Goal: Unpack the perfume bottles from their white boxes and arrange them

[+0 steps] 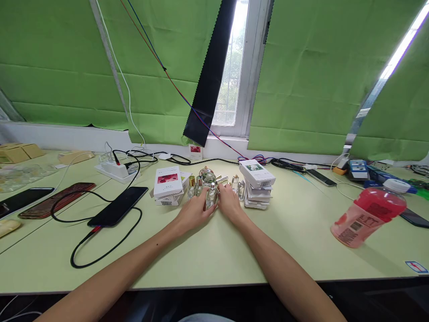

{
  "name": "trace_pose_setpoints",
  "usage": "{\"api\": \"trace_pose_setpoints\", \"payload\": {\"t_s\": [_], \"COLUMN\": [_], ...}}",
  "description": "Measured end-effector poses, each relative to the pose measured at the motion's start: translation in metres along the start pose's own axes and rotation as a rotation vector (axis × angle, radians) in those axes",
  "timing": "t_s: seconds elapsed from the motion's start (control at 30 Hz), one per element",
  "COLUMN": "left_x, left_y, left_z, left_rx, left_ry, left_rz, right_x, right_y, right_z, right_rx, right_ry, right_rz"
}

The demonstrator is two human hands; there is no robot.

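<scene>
At twelve o'clock, the left hand [194, 210] seems to pinch an upright glass bottle [211, 195]; whether the right hand [229, 201] grips anything, I can't tell. I'd work gently, clear of the gold-capped bottle [191, 188] at ten.

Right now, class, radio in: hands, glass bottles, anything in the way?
Left hand, right hand at glass bottles, grip unclear. Bottles clustered between left box stack and right box stack. Stacks may crowd sideways moves.
</scene>
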State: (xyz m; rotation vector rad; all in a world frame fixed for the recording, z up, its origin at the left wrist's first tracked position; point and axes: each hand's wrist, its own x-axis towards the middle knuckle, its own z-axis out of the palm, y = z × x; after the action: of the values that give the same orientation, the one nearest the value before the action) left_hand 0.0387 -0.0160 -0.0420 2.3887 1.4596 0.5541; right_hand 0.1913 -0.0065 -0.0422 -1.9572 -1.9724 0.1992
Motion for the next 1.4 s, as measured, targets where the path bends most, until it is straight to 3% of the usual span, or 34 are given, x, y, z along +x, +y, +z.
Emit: {"api": "trace_pose_setpoints", "payload": {"t_s": [1.4], "left_x": [-0.0020], "left_y": [0.0046], "left_z": [-0.0042], "left_rx": [-0.006], "left_ry": [-0.026], "left_rz": [-0.015], "right_x": [0.0037], "right_y": [0.0033], "right_z": [0.0066], "right_rx": [0.016], "right_ry": [0.014], "right_rz": [-0.008]}}
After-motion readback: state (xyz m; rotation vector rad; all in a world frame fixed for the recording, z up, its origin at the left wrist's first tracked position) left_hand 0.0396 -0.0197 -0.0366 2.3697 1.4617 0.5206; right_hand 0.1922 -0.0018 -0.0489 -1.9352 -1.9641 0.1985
